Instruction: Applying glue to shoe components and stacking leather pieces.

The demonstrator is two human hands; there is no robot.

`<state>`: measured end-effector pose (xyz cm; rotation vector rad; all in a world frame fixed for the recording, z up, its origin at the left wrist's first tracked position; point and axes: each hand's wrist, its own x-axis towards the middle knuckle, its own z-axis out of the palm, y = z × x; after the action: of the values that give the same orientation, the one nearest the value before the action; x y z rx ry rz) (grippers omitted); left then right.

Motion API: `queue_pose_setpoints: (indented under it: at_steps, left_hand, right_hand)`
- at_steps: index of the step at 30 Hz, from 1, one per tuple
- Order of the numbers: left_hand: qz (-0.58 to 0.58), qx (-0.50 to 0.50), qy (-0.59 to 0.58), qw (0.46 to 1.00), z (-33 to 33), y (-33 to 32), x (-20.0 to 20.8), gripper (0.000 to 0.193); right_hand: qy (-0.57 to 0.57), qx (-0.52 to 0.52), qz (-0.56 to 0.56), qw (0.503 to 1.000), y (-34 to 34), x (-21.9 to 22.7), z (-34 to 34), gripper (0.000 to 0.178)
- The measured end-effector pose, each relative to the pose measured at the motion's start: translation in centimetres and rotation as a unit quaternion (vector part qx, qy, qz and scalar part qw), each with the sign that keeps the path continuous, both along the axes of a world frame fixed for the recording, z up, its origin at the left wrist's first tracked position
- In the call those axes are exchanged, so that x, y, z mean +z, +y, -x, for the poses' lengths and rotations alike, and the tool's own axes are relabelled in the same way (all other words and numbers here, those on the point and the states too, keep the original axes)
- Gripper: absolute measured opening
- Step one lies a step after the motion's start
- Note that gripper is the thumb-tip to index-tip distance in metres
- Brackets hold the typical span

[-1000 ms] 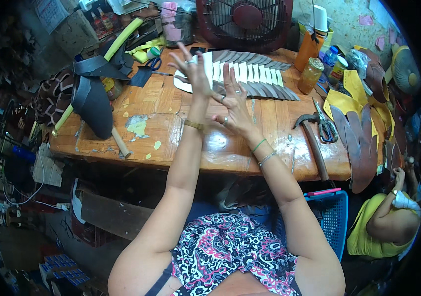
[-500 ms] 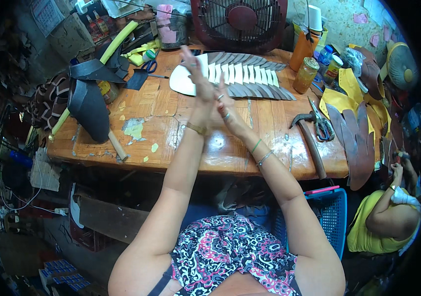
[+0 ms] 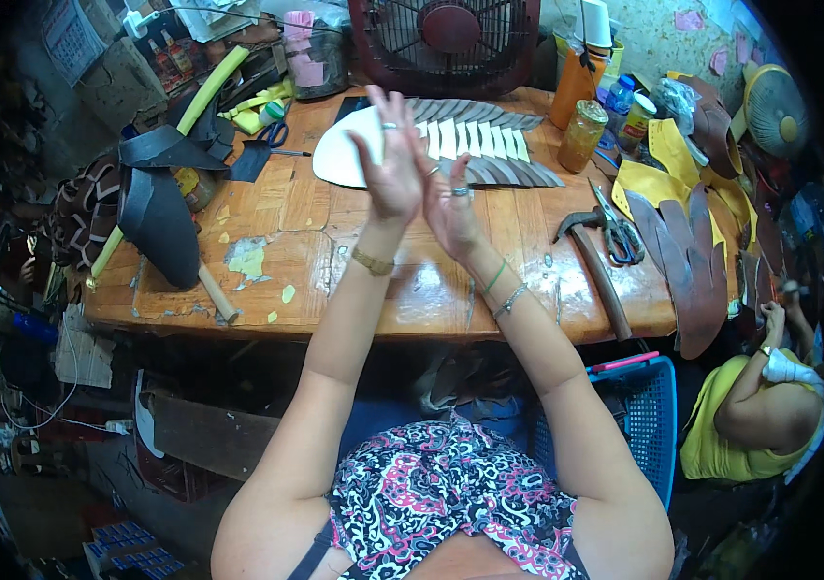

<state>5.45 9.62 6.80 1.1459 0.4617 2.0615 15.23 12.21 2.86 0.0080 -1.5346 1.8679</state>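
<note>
Over the table (image 3: 315, 290) my two hands are raised and meet along their inner sides. My left hand (image 3: 392, 164) has its fingers stretched upward with the thumb apart, and nothing is in it. My right hand (image 3: 450, 213) rests against its side, fingers extended, thumb sticking up, also holding nothing. Behind them lies a long overlapping row of white and grey-brown sole-shaped pieces (image 3: 489, 143). A rounded white piece (image 3: 339, 155) forms its left end, and my left hand hides part of it.
To the right lie a hammer (image 3: 600, 280), scissors (image 3: 620, 227) and brown and yellow leather pieces (image 3: 687, 251). Jars (image 3: 583, 135) and a box fan (image 3: 446, 48) stand behind. Black material (image 3: 160, 213) and a wooden handle (image 3: 218, 295) are left. Another person (image 3: 755, 406) sits at right.
My hands have shifted against each other: the left turns more palm-open, and the right slides closer along it. The whole view has shifted slightly. The pieces on the table stay put.
</note>
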Motion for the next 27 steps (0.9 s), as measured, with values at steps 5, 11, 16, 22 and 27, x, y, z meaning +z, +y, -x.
queue_pose_setpoints:
  at_steps: [5, 11, 16, 22, 27]
  left_hand:
    - [-0.101, 0.048, -0.146, 0.983, 8.0, -0.8, -1.1, 0.133]
    - [-0.063, -0.140, -0.140, 0.978, 0.2, 0.1, 0.0, 0.131]
    - [-0.028, -0.033, -0.033, 0.999, -0.1, -0.3, 0.0, 0.131]
    - [-0.064, 0.151, -0.049, 0.985, 6.2, -1.0, 0.3, 0.126]
    - [0.005, 0.120, 0.062, 0.991, 2.3, 0.6, -0.4, 0.116]
  right_hand:
    - [-0.093, 0.083, 0.050, 0.991, -2.7, -0.1, 1.2, 0.114]
    - [0.030, 0.033, 0.082, 0.996, 1.2, 0.0, -0.2, 0.116]
    - [0.071, -0.005, 0.068, 0.995, 0.0, -0.1, 0.9, 0.104]
    - [-0.050, 0.010, 0.005, 0.999, -0.5, -1.3, 1.4, 0.102]
    - [-0.064, -0.086, -0.012, 0.994, -0.5, -0.7, 1.2, 0.104]
